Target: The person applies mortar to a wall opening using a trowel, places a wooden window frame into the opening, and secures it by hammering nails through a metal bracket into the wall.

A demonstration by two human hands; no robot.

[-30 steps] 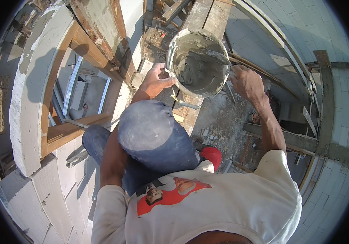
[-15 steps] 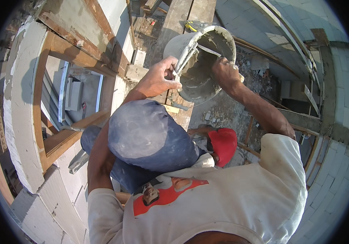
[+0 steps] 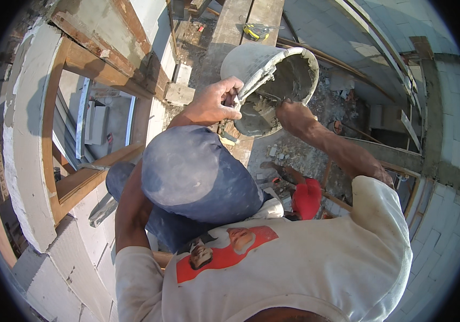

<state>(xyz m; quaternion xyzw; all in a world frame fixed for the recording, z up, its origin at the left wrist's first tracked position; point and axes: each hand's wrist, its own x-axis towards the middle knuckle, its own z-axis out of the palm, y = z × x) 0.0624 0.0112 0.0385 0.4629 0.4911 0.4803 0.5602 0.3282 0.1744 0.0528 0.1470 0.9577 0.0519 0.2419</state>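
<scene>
A pale bucket (image 3: 243,60) lies tipped with its mouth toward me, its rim crusted with mortar. Wet grey mortar (image 3: 259,114) coats the inside and gathers at the lower side. My left hand (image 3: 220,102) grips the near left rim, thumb and fingers closed on it. At the bucket's mouth, my right hand (image 3: 296,116) is closed in a fist around a trowel, whose blade is hidden now; a pale straight edge of it showed earlier. Beneath my arms, my bent knee (image 3: 192,166) in dusty blue trousers is close to the bucket.
Wooden planks (image 3: 230,27) run under the bucket, carrying a yellow-and-black tool (image 3: 256,32). To the left stands a wooden window frame (image 3: 53,134) in a block wall. Lower down, a co-worker in red (image 3: 306,198) is partly hidden by my body. Rubble (image 3: 289,145) covers the floor below.
The bucket has shifted slightly right, uncovering more of the yellow-and-black tool. My right hand has moved down toward the lower rim, and the trowel's edge has gone from sight. The co-worker has moved right and down.
</scene>
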